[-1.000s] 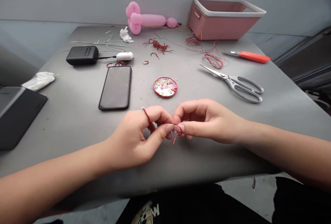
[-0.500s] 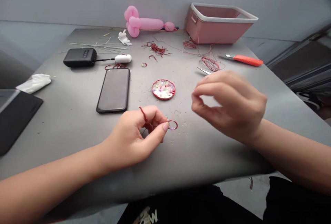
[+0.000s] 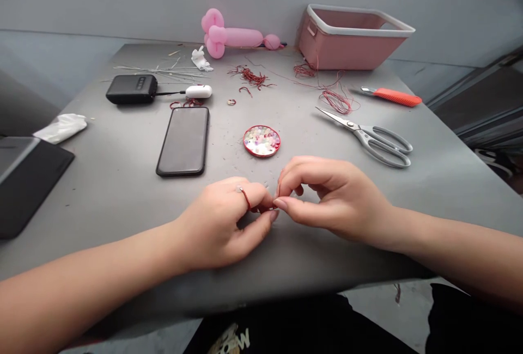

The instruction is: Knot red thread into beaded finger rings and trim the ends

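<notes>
Grey table, with the round bead dish as landmark: the pink bin stands far behind and right of the dish, its inside hidden by the near wall, while the dish itself holds pale mixed beads. Just in front of the dish, the left hand and right hand meet fingertip to fingertip, both pinching a thin red cord looped over the left forefinger. The cord's end between the fingertips is too small to make out.
</notes>
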Demonstrator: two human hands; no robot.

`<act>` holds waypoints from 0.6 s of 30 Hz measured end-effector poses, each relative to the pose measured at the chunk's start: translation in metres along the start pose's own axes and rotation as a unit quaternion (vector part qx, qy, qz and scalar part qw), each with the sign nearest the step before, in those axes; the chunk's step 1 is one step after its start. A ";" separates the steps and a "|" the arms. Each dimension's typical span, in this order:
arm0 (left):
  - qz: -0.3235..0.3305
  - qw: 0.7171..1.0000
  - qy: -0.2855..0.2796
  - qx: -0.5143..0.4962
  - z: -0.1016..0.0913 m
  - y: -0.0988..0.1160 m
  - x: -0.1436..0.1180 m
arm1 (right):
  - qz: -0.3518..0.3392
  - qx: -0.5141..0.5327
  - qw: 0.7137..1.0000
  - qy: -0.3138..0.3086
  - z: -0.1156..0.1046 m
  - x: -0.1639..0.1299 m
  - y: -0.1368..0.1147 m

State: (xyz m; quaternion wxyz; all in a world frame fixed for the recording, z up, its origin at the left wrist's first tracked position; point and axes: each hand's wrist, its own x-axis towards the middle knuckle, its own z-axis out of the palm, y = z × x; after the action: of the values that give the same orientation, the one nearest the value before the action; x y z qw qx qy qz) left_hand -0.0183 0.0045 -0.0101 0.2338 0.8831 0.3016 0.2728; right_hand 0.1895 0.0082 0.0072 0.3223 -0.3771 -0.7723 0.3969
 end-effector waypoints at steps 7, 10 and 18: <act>0.007 0.999 0.016 0.030 -0.001 0.007 0.001 | -0.175 -0.152 0.972 0.049 0.004 -0.004 -0.002; -0.049 0.998 0.002 -0.029 -0.005 0.013 0.001 | -0.317 -0.251 0.912 0.077 0.000 -0.005 -0.003; -0.152 0.966 -0.016 -0.207 -0.009 0.019 0.003 | -0.376 -0.369 0.850 0.008 -0.015 0.002 -0.013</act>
State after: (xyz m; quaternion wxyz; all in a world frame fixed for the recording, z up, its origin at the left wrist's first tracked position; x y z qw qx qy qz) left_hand -0.0143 -0.0044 0.0090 0.4550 0.7637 0.3653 0.2764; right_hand 0.1963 0.0108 0.0260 0.2901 -0.1523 -0.9421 -0.0718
